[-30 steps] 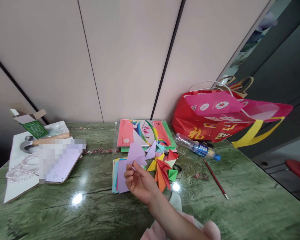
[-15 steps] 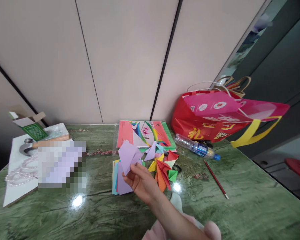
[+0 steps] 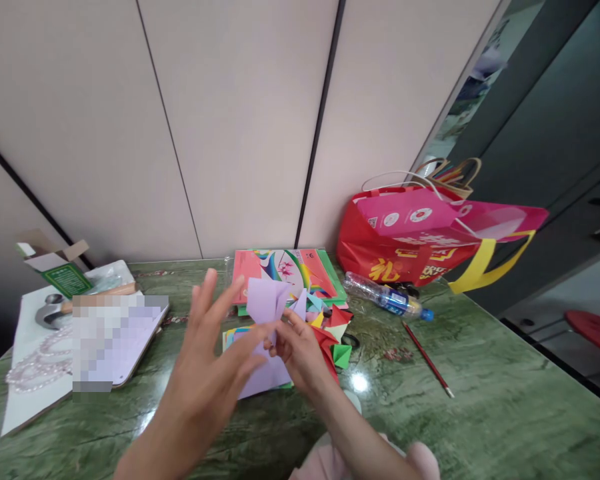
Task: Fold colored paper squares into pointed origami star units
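Observation:
My right hand point(image 3: 303, 350) pinches the lower end of a folded lilac origami paper point(image 3: 264, 301), which is held up over the table. My left hand point(image 3: 207, 363) is on the left with its fingers spread; one digit reaches across to the paper's lower part, and whether it touches cannot be told. Beneath both hands lies a stack of colored paper sheets point(image 3: 263, 379) with a lilac sheet on top. Several folded paper pieces in red, green, yellow, blue and lilac, such as a green one point(image 3: 341, 356), are just right of my right hand, which partly covers them.
Behind the stack lies a colorful paper pack point(image 3: 310, 267). To the right are a plastic bottle point(image 3: 390, 298), a dark red pencil point(image 3: 427, 360) and a red gift bag point(image 3: 365, 247). A hammer point(image 3: 55, 313), beads point(image 3: 40, 363), a green box point(image 3: 67, 277) and a blurred-out flat item point(image 3: 140, 347) occupy the left.
My left hand has come into view from the lower left and reached toward the lilac paper. The paper has turned in my right hand, and the view has shifted slightly.

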### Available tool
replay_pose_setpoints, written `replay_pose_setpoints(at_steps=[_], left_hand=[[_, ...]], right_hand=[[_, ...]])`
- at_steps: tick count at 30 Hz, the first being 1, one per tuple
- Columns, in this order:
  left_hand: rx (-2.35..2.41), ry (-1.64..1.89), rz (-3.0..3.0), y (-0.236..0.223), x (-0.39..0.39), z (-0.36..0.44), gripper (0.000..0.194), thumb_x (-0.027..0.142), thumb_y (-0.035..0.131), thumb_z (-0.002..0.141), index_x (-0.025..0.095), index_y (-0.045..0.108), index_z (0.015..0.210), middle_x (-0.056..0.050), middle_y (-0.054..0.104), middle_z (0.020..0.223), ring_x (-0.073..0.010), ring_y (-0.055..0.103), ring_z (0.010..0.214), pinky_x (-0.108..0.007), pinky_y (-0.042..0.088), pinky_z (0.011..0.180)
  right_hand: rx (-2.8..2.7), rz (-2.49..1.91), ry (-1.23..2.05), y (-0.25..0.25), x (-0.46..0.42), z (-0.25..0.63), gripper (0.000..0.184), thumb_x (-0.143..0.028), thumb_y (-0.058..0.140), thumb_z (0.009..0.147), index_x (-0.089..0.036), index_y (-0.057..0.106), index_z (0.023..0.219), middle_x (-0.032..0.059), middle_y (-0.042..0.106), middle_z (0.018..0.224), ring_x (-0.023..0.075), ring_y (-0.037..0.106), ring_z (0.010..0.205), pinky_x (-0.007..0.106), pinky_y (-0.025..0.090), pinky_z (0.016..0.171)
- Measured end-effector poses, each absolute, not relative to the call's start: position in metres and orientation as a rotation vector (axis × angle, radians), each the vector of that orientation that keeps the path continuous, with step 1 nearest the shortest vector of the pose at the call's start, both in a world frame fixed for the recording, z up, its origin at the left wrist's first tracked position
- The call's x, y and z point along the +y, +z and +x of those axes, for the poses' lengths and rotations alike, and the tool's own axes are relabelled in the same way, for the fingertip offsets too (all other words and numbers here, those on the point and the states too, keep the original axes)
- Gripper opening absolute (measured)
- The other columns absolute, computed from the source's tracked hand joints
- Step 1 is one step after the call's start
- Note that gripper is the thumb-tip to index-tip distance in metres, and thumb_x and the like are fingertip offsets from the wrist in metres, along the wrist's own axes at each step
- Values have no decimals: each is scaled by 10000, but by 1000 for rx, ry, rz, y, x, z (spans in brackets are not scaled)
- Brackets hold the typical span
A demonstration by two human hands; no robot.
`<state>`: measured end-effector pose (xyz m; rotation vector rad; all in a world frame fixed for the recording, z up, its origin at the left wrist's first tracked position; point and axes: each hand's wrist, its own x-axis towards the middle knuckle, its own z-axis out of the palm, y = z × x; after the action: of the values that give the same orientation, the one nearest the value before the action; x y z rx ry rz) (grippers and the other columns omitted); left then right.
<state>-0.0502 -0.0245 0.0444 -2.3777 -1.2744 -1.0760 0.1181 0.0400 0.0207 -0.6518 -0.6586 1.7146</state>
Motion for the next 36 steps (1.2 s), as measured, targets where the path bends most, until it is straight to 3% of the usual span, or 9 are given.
replay_pose_setpoints(at_steps=[2, 5, 10, 17, 23, 27, 31, 36], left_hand=[[-1284, -1078, -2452, 68, 9, -34, 341, 151, 584, 760, 280, 555, 1074, -34, 181, 1455, -354, 124, 1312, -595, 265, 975], [-1162, -1154, -2477, 74, 32, -25, 279, 115, 586, 748, 258, 601, 987, -14, 128, 1470, -360, 47, 1320, -621, 228, 977], [-1120, -1147, -2489, 57, 34, -29, 202, 108, 602, 731, 262, 656, 851, 22, 161, 1466, -342, 82, 1322, -617, 219, 986], [-1165, -1082, -2463, 54, 39, -34, 147, 142, 580, 756, 251, 655, 822, -5, 257, 1438, -318, 90, 1326, -635, 158, 993], [-1210, -1126, -2455, 53, 39, -33, 126, 151, 545, 779, 207, 636, 713, -42, 348, 1390, -310, 131, 1320, -606, 208, 995], [-1232, -1164, -2458, 53, 38, -33, 107, 170, 558, 774, 200, 626, 697, -57, 370, 1372, -312, 125, 1321, -585, 235, 995], [-1280, -1215, -2432, 49, 42, -34, 72, 215, 544, 788, 212, 616, 789, -75, 435, 1325, -284, 194, 1311, -550, 244, 1006], [-1715, -1193, -2057, 39, 53, -59, 352, 311, 449, 840, 221, 432, 1180, -123, 542, 1206, -270, 328, 1256, -580, 149, 1009]], right_hand=[[-704, -682, 1646, 20, 42, 121, 390, -276, 688, 663, -188, 506, 996, -65, 538, 587, 67, 541, 445, 156, 376, 404], [-759, -722, 1545, 18, 44, 123, 343, -274, 681, 674, -192, 498, 952, -75, 529, 563, 58, 527, 436, 151, 362, 413], [-894, -787, 1478, 11, 47, 123, 204, -286, 668, 679, -147, 566, 787, -40, 556, 543, 65, 517, 453, 168, 372, 430], [-1087, -869, 1449, 13, 48, 129, 182, -281, 640, 699, -135, 629, 807, -9, 597, 548, 71, 508, 472, 196, 405, 480], [-1246, -901, 1356, 12, 47, 131, 245, -241, 734, 572, -169, 655, 793, -10, 601, 690, 91, 526, 593, 216, 433, 551], [-1268, -927, 1327, 10, 47, 130, 175, -257, 704, 614, -165, 658, 756, 5, 612, 705, 104, 549, 604, 234, 452, 575], [-1270, -885, 1303, 11, 47, 131, 115, -261, 685, 637, -167, 661, 699, 9, 613, 686, 104, 552, 570, 233, 458, 551], [-1187, -928, 1272, 8, 50, 130, 120, -242, 692, 617, -157, 656, 693, 3, 603, 608, 105, 543, 536, 221, 437, 512]])
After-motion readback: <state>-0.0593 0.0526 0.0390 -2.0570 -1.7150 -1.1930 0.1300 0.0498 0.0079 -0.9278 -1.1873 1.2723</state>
